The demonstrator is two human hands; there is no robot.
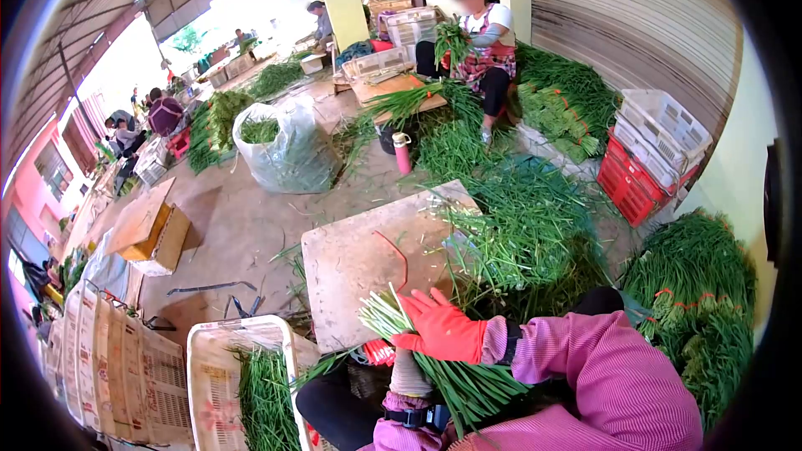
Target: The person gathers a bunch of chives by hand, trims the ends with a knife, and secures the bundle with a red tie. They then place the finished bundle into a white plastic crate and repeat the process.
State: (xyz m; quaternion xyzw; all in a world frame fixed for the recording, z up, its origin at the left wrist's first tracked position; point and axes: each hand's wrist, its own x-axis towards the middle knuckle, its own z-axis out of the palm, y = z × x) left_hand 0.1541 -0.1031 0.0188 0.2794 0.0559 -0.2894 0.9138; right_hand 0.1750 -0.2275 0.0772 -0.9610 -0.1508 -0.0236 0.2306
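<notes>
A bundle of long green stalks [476,388] with pale ends lies across my lap, its pale ends over the near edge of a worn board [351,284]. My right hand [443,327], in an orange-red glove, lies on top of the bundle with its fingers stretched out. Below the bundle is my left hand [380,352], in a red glove with a grey cuff, mostly hidden by the stalks; its fingers cannot be made out. A red strip [398,255] lies curved on the board. Loose green stalks [526,225] are heaped at the board's right side.
A white crate [200,367] holding greens stands at the lower left, beside stacked crates [117,359]. A pink bottle [403,154] and a plastic bag [288,150] stand ahead. Another person [480,33] sits holding greens. Tied bundles [689,284] lie at the right.
</notes>
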